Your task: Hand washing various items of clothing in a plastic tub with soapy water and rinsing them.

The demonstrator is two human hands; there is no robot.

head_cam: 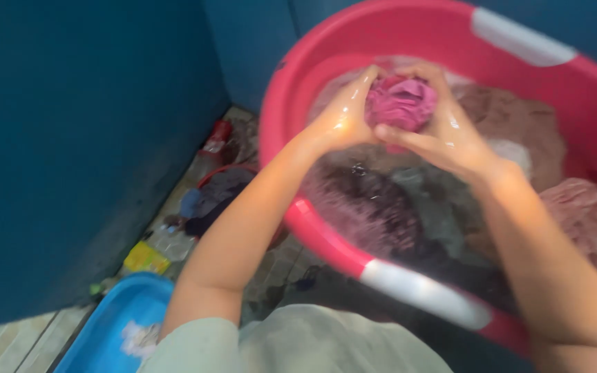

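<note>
A big pink tub [312,221] holds soapy water and many wet clothes [519,131] waiting in it, and a blue basin [115,318] sits on the floor below. Over the tub, the left hand [343,110] and right hand [450,135] squeeze one small pink cloth [401,102] tight between them. It looks like washing is only partly done, with most clothes left to do.

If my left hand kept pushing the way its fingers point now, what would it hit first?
The left hand already presses against the bunched pink cloth, so that comes first. Just beyond it lie the fingers of the right hand, closed on the cloth's other side.
</note>
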